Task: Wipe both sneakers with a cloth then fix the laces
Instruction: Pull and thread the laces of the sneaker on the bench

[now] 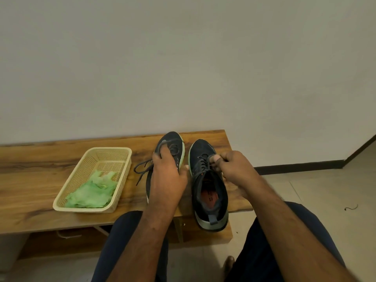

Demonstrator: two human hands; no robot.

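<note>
We have both sneakers side by side on the wooden counter (61, 200), toes pointing to the wall, and the green cloth (91, 192) lies crumpled in the cream basket (67, 192) to the left — so we judge the wiping is likely done and we are on the laces. Our left hand (166, 176) lies over the middle of the left sneaker (173, 143), its fingers curled around a lace up near the toe, while a loose lace end (142, 169) trails off the shoe onto the wood toward the basket. Our right hand (234, 165) is closed in a pinch on the lace (205, 161) of the right sneaker (209, 192), just at the top eyelets. The risk we see is pulling too hard on that pinched lace: the right sneaker's heel hangs over the near edge of the counter, and a sharp tug toward us could tip it off to the floor. With each hand on a different shoe, neither sneaker is braced — either may slide. The trailing end could also snag under the left sneaker and pull unevenly.
</note>
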